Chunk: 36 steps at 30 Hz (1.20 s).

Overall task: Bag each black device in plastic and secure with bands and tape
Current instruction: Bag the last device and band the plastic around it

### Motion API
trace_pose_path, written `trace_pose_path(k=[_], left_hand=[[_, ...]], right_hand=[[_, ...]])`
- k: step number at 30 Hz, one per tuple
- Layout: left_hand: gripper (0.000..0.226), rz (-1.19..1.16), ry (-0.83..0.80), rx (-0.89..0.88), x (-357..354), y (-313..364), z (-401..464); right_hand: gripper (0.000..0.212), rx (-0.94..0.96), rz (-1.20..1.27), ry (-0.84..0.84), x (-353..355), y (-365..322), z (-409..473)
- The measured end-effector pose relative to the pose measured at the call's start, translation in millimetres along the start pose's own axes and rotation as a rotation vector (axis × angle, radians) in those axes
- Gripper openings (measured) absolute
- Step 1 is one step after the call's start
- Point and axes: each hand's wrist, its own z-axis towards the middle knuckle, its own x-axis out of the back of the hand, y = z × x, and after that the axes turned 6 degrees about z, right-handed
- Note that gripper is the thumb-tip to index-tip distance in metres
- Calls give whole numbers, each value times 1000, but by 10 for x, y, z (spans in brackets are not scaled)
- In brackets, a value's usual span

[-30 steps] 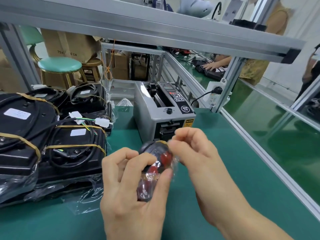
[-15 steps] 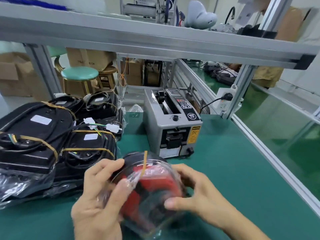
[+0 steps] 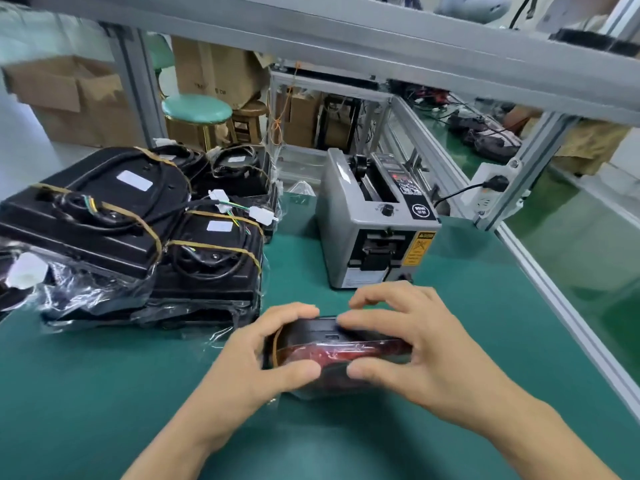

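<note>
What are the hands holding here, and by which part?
Both hands grip one plastic-bagged black-and-red device: the left hand at its left end by the tan rubber band, the right hand around its right end.

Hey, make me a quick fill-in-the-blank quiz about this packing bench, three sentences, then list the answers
1. Both hands, the left hand and the right hand, grip one bagged device with a ____ part showing through the plastic.
2. The grey tape dispenser stands on the ____ mat.
3. The banded black devices lie to the ____ of the dispenser.

Answers: red; green; left
</note>
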Motion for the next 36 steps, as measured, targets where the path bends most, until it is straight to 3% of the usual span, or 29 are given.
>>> trace_pose_path(k=[3, 7, 13, 16, 18, 20, 21, 24, 36], left_hand=[[64, 44, 10, 6, -30, -79, -2], [69, 58, 33, -11, -51, -100, 8], [86, 66, -70, 2, -20, -56, 11], [66, 119, 41, -68, -87, -13, 40], [57, 174, 71, -115, -92, 15, 49], [57, 171, 68, -117, -19, 23, 29], [59, 168, 77, -110, 43, 21, 9], [63, 221, 89, -116, 162, 27, -9], [63, 114, 91, -151, 113, 2, -9]], right_hand=[[7, 127, 11, 166, -128, -53, -19], [16, 232, -129, 292, -239, -15, -91], [19, 265, -325, 260, -292, 35, -259], [6, 225, -174, 143, -192, -94, -227], [4, 29, 153, 219, 30, -123, -154], [9, -363, 413, 466, 271, 14, 2], [13, -567, 488, 511, 337, 150, 103], [15, -984, 726, 453, 229, 498, 373], [24, -1192, 989, 815, -171, 662, 825]])
